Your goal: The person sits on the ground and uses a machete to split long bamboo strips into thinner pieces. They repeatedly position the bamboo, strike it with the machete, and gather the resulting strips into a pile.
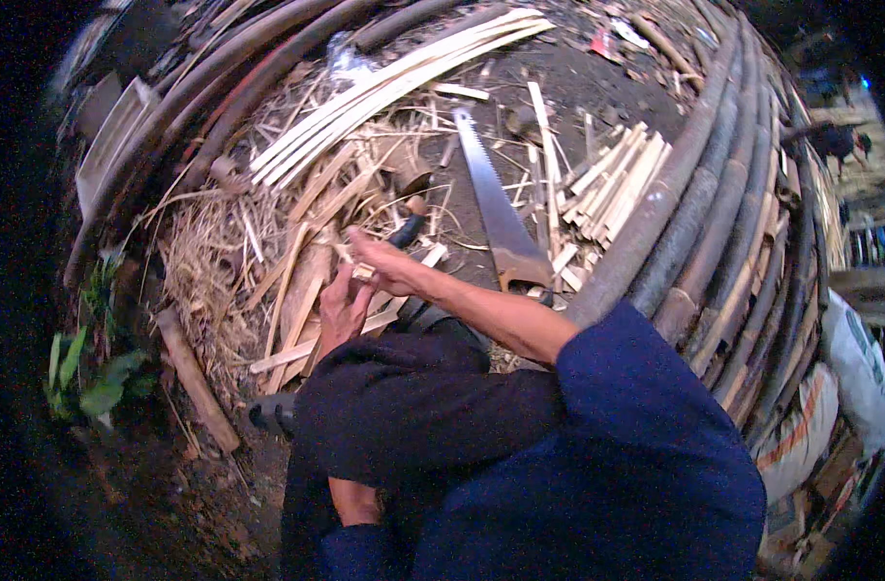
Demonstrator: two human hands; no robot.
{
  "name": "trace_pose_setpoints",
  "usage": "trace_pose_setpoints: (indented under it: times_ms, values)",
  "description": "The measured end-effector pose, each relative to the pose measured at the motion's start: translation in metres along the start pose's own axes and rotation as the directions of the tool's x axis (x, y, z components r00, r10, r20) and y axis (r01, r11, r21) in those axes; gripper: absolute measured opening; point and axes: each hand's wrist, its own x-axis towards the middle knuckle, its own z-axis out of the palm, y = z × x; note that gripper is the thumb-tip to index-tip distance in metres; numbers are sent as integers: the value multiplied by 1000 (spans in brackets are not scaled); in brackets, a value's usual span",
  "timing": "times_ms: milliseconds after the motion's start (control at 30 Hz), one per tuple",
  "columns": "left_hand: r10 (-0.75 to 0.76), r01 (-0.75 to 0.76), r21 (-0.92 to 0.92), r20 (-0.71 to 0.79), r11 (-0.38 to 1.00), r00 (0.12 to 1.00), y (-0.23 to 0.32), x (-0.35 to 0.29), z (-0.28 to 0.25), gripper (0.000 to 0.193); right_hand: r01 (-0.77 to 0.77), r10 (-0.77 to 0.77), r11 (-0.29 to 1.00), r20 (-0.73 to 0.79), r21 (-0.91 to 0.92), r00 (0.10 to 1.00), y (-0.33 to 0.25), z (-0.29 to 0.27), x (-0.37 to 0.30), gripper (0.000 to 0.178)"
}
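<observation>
My two hands meet in front of my bent knee, over the pale shavings and split strips. My left hand (340, 308) is closed, its fingers bent round a small pale bit that mostly hides between the hands; what it is I cannot make out. My right hand (382, 265) lies against it from the right, fingers stretched out toward the upper left. Just beyond them is a dark curved handle-like thing (407, 229) with a wood-coloured end. Long split bamboo strips (297, 281) lie beneath and beyond the hands.
A handsaw (494, 198) lies to the right, teeth upward along one edge. Beside it sits a pile of short bamboo slats (617, 184). Long pale strips (394, 87) rest at the far side. Bamboo poles (689, 184) curve along the right; a short log (198, 382) lies left.
</observation>
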Motion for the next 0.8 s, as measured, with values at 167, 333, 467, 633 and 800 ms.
trace_pose_setpoints:
  times_ms: [167,333,467,633,800]
  values:
    - [115,-120,-65,-67,991,991,19,5,-12,14,358,-382,898,-50,-257,923,-7,-14,35,30]
    - [-118,121,1,-231,993,966,62,6,-37,14,267,-609,565,-176,-781,773,-27,-100,4,31]
    - [242,-218,192,-113,957,964,13,19,-23,21,266,-747,555,-333,-788,575,-15,-200,-17,27]
    - [87,-131,432,119,893,989,-36,1,47,47,140,-764,540,-414,-830,495,-67,-250,-1,33]
    - [31,-57,293,91,954,995,-65,-14,30,53,242,-921,80,21,-967,388,-140,-148,53,33]
